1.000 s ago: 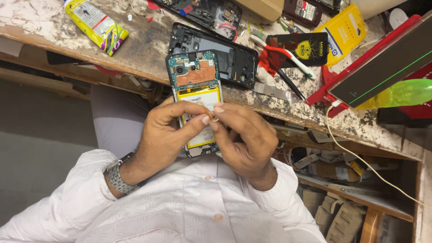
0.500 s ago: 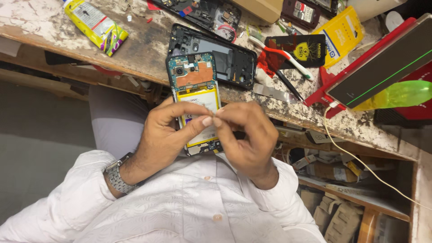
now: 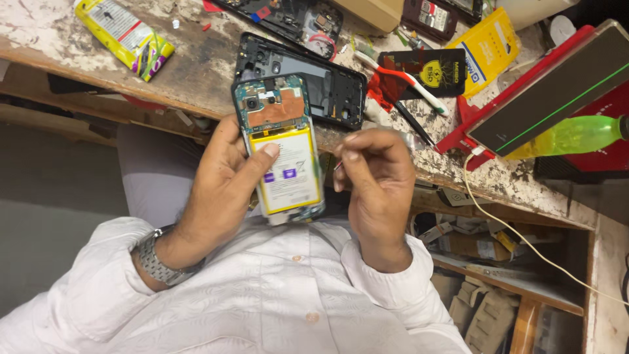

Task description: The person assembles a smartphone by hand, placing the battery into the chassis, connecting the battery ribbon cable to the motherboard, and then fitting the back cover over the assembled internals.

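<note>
My left hand [image 3: 219, 180] holds an opened phone [image 3: 280, 147] with its back off; a yellow-edged battery and a copper-coloured shield over the circuit board show. My left thumb lies on the battery. My right hand [image 3: 373, 187] hovers just right of the phone, fingertips pinched on a thin metal tool whose tip barely shows near the phone's edge. A black phone back frame [image 3: 327, 88] lies on the worn bench [image 3: 196, 78] right behind the held phone.
A yellow packet [image 3: 124, 36] lies at far left on the bench. A toothbrush [image 3: 403, 80], black and yellow packets [image 3: 488, 49], a red tray with a dark panel [image 3: 550, 98], a green bottle [image 3: 570, 136] and a white cable [image 3: 517, 236] lie right. Cluttered shelves sit below.
My right hand has drawn away from the phone's lower part to its right side. My left hand has tilted the phone up, baring more of the battery.
</note>
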